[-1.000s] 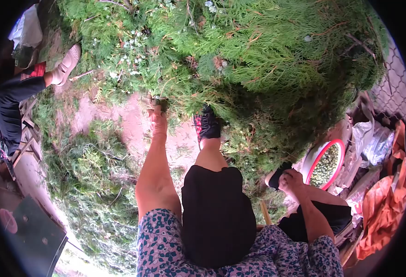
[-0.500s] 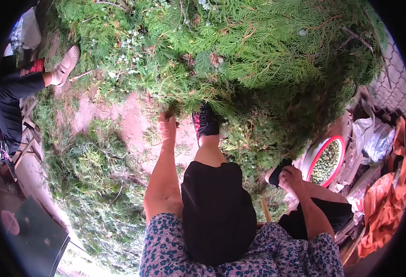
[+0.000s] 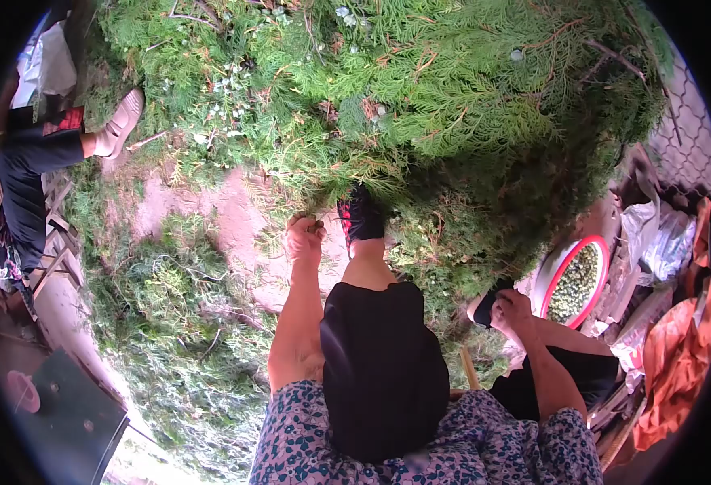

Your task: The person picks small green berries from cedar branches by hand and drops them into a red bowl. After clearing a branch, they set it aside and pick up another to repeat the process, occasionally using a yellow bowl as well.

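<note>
My left hand (image 3: 304, 236) is closed, fingers curled, just short of the near edge of a big heap of green conifer branches (image 3: 468, 89). Something small and dark shows at its fingertips, too small to name. By my left shin, my foot in a black and red shoe (image 3: 361, 212) reaches under the greenery. My right hand (image 3: 510, 314) rests curled low on my right side, close to my other dark shoe (image 3: 489, 301); whatever it may hold is hidden. Beside it stands a red-rimmed white basin (image 3: 603, 271) with many small green cones (image 3: 575, 283) inside.
Cut sprigs (image 3: 169, 299) cover the floor at my left. Another person's leg and pale shoe (image 3: 121, 123) are at the far left, near a wooden stool (image 3: 58, 250). Plastic bags (image 3: 664, 246) and orange cloth (image 3: 675, 356) lie at the right, below wire mesh (image 3: 683, 121).
My left hand has drawn back from the branches towards me and a little to the right, fingers still curled. My right hand stays in place. The view has shifted slightly.
</note>
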The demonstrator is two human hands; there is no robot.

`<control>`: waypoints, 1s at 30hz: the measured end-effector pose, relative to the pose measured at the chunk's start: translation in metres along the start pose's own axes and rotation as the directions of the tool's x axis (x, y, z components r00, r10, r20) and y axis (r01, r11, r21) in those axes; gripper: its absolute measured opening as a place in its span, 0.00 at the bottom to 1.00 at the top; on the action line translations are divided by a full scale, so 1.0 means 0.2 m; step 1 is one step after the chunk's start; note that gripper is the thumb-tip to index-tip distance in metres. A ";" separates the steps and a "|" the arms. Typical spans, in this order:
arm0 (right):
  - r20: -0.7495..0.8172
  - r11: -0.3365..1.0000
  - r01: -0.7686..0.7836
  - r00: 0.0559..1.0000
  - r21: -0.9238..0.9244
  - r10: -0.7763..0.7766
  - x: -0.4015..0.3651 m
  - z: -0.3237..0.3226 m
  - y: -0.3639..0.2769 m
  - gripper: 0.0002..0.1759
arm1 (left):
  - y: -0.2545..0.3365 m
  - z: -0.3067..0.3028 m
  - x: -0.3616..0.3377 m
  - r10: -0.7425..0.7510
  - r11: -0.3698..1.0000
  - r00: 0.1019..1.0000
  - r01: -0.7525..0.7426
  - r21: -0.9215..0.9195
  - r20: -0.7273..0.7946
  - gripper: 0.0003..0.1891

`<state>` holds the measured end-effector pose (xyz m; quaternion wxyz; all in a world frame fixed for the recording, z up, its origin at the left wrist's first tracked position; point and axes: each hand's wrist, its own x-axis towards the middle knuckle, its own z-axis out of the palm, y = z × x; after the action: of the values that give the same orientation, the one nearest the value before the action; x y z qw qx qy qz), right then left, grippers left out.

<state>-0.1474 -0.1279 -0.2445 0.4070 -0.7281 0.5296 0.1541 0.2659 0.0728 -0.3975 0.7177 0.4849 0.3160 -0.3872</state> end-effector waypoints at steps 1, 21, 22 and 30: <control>-0.014 0.999 0.040 0.999 0.004 -0.040 0.00 0.01 0.03 0.11 | 0.04 0.02 -0.02 0.006 1.000 1.000 -0.006 0.002 0.001 0.08; -0.068 0.993 0.113 0.992 0.036 -0.110 0.01 0.02 0.08 0.10 | 0.33 0.22 0.09 0.452 -0.453 0.841 -0.070 0.889 0.296 0.17; -0.067 0.993 0.106 0.993 0.058 -0.102 0.00 0.01 0.06 0.10 | 0.32 0.21 0.07 0.436 -0.426 0.852 -0.087 0.901 0.289 0.16; -0.075 0.981 0.046 0.997 0.189 -0.033 0.02 0.02 0.12 0.11 | 0.54 0.31 -0.20 0.539 -0.280 0.660 -0.444 0.851 0.522 0.09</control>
<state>-0.1656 -0.1306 -0.2595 0.4587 -0.7013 0.5414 0.0686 0.3435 0.0489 -0.2944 0.2447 0.9264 -0.2509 -0.1374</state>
